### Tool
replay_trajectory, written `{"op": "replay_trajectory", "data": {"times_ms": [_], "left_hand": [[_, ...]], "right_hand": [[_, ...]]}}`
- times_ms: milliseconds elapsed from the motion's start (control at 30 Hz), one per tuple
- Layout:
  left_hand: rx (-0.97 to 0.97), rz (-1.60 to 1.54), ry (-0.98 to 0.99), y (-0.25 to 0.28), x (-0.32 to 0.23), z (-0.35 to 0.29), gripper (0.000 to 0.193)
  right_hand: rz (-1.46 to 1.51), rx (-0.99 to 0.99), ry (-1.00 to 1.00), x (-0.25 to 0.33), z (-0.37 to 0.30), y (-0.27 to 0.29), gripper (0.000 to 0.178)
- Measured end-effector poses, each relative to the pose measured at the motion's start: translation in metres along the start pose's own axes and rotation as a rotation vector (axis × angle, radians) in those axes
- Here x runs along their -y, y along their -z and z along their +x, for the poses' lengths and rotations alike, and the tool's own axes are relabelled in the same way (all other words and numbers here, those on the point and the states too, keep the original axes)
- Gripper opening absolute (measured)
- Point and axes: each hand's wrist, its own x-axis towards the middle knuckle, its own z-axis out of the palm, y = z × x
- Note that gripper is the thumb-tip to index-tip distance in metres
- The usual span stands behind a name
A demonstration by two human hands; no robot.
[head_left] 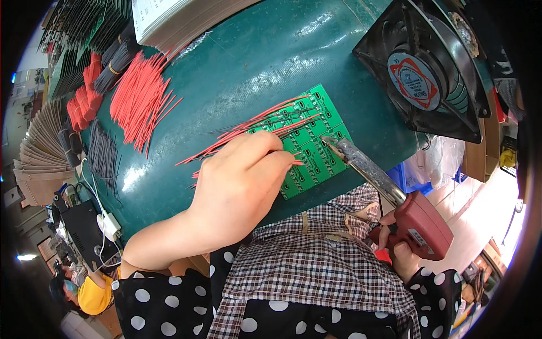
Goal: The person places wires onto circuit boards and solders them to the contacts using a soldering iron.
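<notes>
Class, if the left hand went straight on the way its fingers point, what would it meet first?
Probably the green circuit board, just beyond the fingertips of the left hand, though depth is unclear.

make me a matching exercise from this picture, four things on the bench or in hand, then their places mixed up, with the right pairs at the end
Things
1. Green rectangular circuit board panel
2. Soldering tool with a red pistol-shaped handle
3. Loose pile of thin red wires
4. Black square-framed plastic fan

Places
A. At the picture's upper left
B. Gripped in the right hand
C. At the picture's upper right
D. Partly covered by the left hand

Right pairs: 1-D, 2-B, 3-A, 4-C
</notes>
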Motion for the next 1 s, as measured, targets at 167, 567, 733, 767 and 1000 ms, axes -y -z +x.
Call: {"op": "replay_trajectory", "data": {"times_ms": [167, 567, 733, 767, 1000], "left_hand": [[-0.01, 0.014, -0.04, -0.006, -0.007, 0.01, 0.017], [0.002, 0.168, -0.141, -0.014, -0.006, 0.013, 0.025], [0.01, 0.165, -0.139, -0.012, -0.004, 0.013, 0.025], [0.011, 0.167, -0.139, -0.013, -0.005, 0.013, 0.025], [0.009, 0.17, -0.136, -0.015, -0.005, 0.011, 0.025]], "right_hand": [[-0.021, -0.031, 0.01, -0.003, -0.003, 0.005, 0.072], [0.109, 0.114, -0.043, -0.025, -0.006, 0.033, 0.071], [-0.896, 0.016, 0.132, -0.041, -0.026, 0.036, 0.053], [-0.826, 0.045, 0.132, -0.035, -0.022, 0.036, 0.047], [-0.213, 0.039, -0.115, -0.008, -0.01, 0.023, 0.053]]}}
